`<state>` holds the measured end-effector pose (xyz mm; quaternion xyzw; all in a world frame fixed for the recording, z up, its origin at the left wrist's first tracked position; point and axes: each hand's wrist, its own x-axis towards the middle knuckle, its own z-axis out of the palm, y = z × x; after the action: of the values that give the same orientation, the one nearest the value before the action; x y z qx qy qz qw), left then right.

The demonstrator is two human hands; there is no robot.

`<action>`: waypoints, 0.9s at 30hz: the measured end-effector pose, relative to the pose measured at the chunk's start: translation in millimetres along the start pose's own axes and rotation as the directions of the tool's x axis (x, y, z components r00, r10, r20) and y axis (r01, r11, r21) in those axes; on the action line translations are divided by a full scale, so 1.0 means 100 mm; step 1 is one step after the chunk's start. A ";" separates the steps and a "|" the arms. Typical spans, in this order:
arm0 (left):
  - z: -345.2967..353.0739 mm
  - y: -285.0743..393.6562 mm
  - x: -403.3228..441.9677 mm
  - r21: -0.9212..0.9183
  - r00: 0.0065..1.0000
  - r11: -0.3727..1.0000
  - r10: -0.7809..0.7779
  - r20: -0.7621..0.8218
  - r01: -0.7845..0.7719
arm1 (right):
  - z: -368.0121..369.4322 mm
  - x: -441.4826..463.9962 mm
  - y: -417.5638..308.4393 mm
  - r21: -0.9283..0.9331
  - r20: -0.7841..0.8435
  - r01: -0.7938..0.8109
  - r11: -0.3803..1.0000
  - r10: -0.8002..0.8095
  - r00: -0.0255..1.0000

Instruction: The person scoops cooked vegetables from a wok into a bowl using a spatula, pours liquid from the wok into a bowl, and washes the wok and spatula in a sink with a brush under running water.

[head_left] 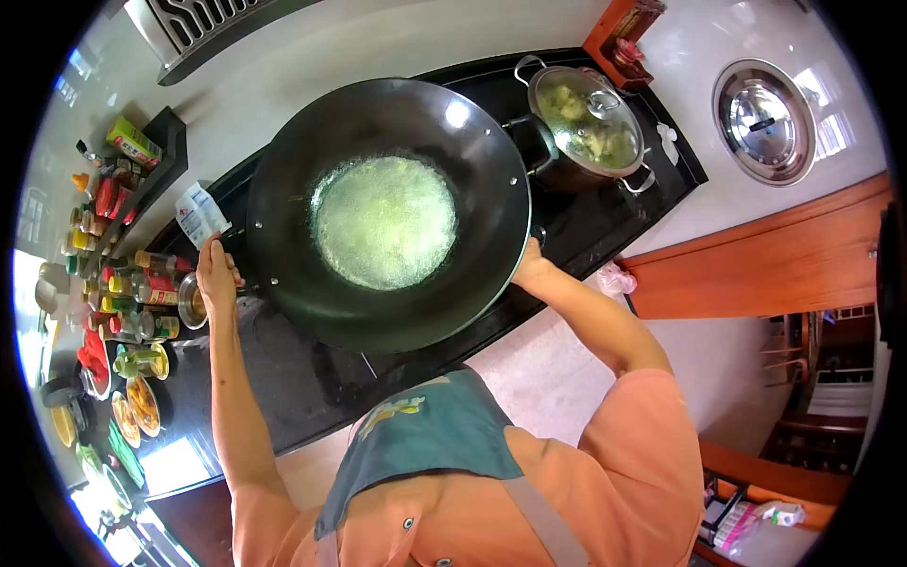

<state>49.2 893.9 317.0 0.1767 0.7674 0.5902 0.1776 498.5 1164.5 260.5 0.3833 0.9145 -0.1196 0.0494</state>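
Note:
A large black wok (378, 317) fills the middle of the view, with pale yellowish-green, foamy liquid (385, 223) in its bottom. At its left side my left hand (218, 276) is closed around the dark loop handle. My right hand (532, 265) reaches to the wok's lower right edge. Its fingers are hidden behind the rim, so I cannot tell what they touch; a dark round knob (539, 232) shows just above them. The wok's other handle (535, 144) sticks out at the upper right, free of any hand.
A lidded pot (586, 128) with food inside stands right of the wok. Bottles and jars (142, 286), a small metal bowl (193, 300), a white packet (199, 214) and plates of food (143, 406) line the left counter. A metal lid (764, 121) hangs on the wall.

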 end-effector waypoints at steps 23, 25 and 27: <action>-0.69 0.36 -0.39 -0.416 0.931 0.843 -0.364 0.023 0.340 | -1.61 0.55 0.02 0.957 -0.241 0.155 0.244 0.377 0.894; -1.07 0.61 -0.72 -0.479 0.937 0.823 -0.349 -0.002 0.305 | -1.82 0.49 -0.27 0.943 -0.251 0.159 0.291 0.314 0.916; -1.50 0.70 -1.03 -0.541 0.950 0.807 -0.310 -0.047 0.237 | -1.91 0.45 -0.59 0.943 -0.256 0.180 0.280 0.263 0.930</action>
<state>71.2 734.9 427.0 -0.0313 0.6024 0.7571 0.2509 425.1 1204.6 447.9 0.3744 0.6391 -0.5690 -0.3571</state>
